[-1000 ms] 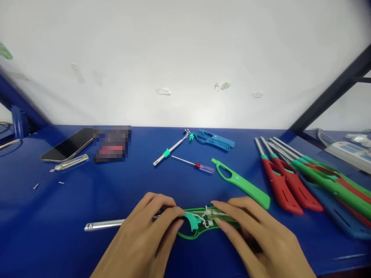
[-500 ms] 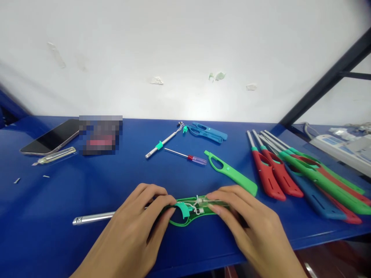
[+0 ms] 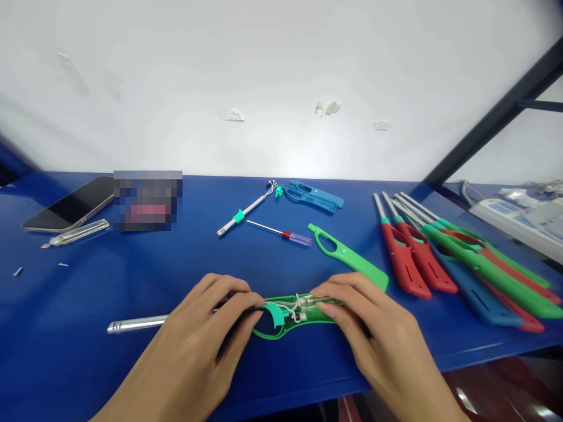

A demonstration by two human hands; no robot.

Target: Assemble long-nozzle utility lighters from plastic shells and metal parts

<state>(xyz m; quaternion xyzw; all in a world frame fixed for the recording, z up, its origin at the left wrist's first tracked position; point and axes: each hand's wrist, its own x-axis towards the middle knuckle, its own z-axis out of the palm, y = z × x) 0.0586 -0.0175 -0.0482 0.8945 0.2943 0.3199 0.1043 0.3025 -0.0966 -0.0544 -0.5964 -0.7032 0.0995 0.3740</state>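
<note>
An opened green lighter half-shell (image 3: 285,335) lies near the table's front edge, with a teal trigger (image 3: 275,315), white wires and a clear part inside. My left hand (image 3: 197,340) is closed on the shell's left end, where a silver tube (image 3: 136,323) sticks out to the left. Thumb and fingers of my right hand (image 3: 373,334) pinch the clear part (image 3: 308,302) at the shell's right portion. Just behind my right hand lies the matching green cover (image 3: 352,258).
On the blue table (image 3: 185,252) lie a screwdriver (image 3: 297,238), a loose tube with wires (image 3: 240,215), a blue shell (image 3: 314,196), a phone (image 3: 70,205), a clear capsule (image 3: 79,232) and a blurred object. Several lighters (image 3: 409,264) are piled at right.
The whole view has shifted slightly. Both hands keep nearly the same places on the green shell, and the clear part shows a little more beside my right fingertips.
</note>
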